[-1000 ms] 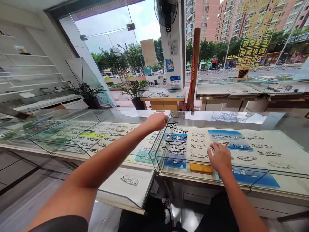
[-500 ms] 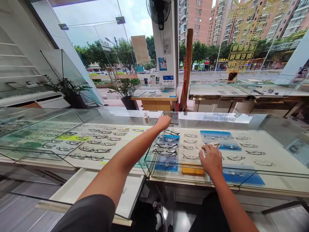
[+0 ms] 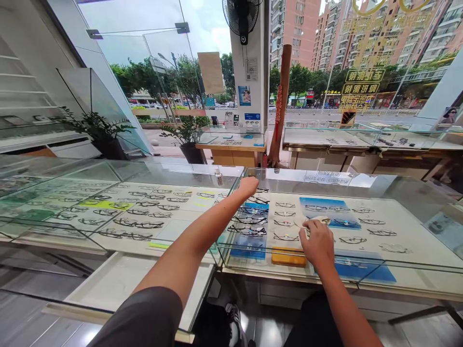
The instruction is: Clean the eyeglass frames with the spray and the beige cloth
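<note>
My left arm stretches across the glass display case (image 3: 415, 264), with my left hand (image 3: 249, 186) closed near its far edge. The fingers of that hand curl away from view, so whatever they hold, if anything, is hidden. On the right, my right hand (image 3: 318, 242) rests over the glass top with its fingers bent onto a pale crumpled cloth (image 3: 321, 220). Under the glass lie rows of eyeglasses (image 3: 250, 220), some on blue sheets (image 3: 325, 201). A yellow-orange box (image 3: 288, 257) sits at the case's front, left of my right wrist.
A small bottle (image 3: 219, 177) stands left of my left hand. An open white drawer (image 3: 108, 279) juts out at lower left. The adjoining glass case holds more eyeglasses (image 3: 139, 223). Potted plants (image 3: 188, 137), a wooden post (image 3: 283, 96) and further showcases stand beyond.
The view has shifted slightly. Both hands stay in about the same places, the left near the far edge and the right on the cloth.
</note>
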{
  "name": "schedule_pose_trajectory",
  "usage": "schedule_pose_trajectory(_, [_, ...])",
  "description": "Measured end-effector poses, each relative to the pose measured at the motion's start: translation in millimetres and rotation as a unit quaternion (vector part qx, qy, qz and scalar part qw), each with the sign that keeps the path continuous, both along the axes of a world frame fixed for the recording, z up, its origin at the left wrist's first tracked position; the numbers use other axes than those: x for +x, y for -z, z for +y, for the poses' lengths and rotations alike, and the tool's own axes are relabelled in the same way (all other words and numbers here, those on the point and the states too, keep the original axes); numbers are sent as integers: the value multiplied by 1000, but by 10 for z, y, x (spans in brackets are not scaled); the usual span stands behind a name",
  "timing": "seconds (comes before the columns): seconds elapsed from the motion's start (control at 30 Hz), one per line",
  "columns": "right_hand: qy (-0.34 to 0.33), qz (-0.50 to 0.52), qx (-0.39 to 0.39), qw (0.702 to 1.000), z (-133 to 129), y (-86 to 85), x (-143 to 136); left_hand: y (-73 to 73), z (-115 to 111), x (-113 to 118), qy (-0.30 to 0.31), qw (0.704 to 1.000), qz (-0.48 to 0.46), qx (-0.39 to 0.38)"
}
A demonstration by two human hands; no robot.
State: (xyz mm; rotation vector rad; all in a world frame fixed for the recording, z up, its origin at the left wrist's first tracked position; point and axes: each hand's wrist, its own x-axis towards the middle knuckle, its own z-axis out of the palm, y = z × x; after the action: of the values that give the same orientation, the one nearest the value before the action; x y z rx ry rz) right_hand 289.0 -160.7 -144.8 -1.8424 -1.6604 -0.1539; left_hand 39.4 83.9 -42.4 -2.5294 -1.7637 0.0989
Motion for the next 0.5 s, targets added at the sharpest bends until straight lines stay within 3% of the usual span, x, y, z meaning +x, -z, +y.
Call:
schedule_pose_trajectory(0.13, [0, 1, -4, 1000, -7, -17, 4, -34, -187, -21, 5, 999, -44, 17])
schedule_pose_trajectory(0.27, [-1, -1, -5, 1000, -14, -26, 2, -136, -552, -53, 36, 993, -109, 41])
schedule_pose_trajectory(0.43, [2, -12, -2, 1000, -24, 4, 18, -307, -1440, -302, 80, 981, -177, 4])
schedule_pose_trajectory(0.5, [3, -21, 2, 1000, -29, 31, 37, -373, -1864, -530, 147, 959, -220, -97])
